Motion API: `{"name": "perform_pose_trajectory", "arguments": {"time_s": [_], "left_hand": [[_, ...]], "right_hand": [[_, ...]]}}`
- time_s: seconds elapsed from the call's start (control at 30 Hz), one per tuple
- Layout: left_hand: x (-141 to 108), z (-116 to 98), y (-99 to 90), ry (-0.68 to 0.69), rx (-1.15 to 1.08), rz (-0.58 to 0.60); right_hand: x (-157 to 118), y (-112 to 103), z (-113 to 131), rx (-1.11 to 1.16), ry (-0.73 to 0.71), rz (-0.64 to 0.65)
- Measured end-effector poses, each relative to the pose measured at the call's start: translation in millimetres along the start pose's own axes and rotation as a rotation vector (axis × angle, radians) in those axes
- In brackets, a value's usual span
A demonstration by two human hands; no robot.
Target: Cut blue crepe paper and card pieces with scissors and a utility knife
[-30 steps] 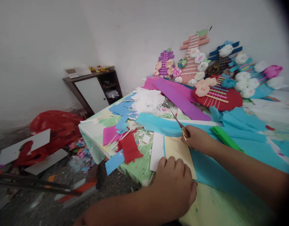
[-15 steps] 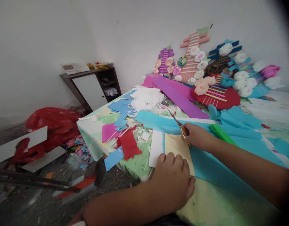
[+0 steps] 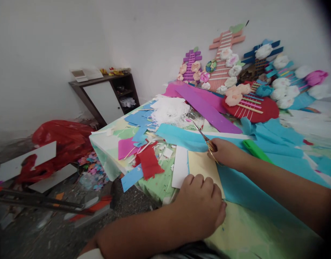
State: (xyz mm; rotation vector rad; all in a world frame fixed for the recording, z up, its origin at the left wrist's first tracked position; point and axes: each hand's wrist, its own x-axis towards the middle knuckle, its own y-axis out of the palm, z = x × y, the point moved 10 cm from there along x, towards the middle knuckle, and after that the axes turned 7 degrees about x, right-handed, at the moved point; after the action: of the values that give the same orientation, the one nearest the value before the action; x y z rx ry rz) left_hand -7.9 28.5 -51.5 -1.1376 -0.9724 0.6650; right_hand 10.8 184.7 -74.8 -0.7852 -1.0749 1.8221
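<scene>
My right hand (image 3: pixel 228 154) is closed round the handles of the scissors (image 3: pixel 202 135), whose blades point away to the upper left over turquoise crepe paper (image 3: pixel 178 136). My left hand (image 3: pixel 201 203) lies with bent fingers pressed together on a cream sheet of paper (image 3: pixel 201 163), gripping its near end. Under its left side shows a white sheet (image 3: pixel 180 167). More turquoise crepe paper (image 3: pixel 243 185) spreads beneath the cream sheet and my right forearm. The underside of my left hand is hidden.
Beside the crepe paper lies a green plastic tool (image 3: pixel 257 151). Purple strips (image 3: pixel 208 109), shredded white paper (image 3: pixel 169 111) and red scraps (image 3: pixel 150 163) cover the table. Decorated guitar-like crafts (image 3: pixel 251 106) lean at the wall. A cabinet (image 3: pixel 100 102) and red plastic bag (image 3: pixel 63 138) stand left.
The view has shifted slightly. Both hands keep nearly the same places on the table, with the scissors still in my right hand and my left hand still on the cream paper.
</scene>
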Motion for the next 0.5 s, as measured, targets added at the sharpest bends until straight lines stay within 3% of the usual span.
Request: {"name": "perform_pose_trajectory", "arguments": {"time_s": [0.5], "left_hand": [[0.6,2.1,3.0,-0.013,-0.034,0.025]], "right_hand": [[1.1,-0.1,2.2,-0.046,0.006,0.000]]}}
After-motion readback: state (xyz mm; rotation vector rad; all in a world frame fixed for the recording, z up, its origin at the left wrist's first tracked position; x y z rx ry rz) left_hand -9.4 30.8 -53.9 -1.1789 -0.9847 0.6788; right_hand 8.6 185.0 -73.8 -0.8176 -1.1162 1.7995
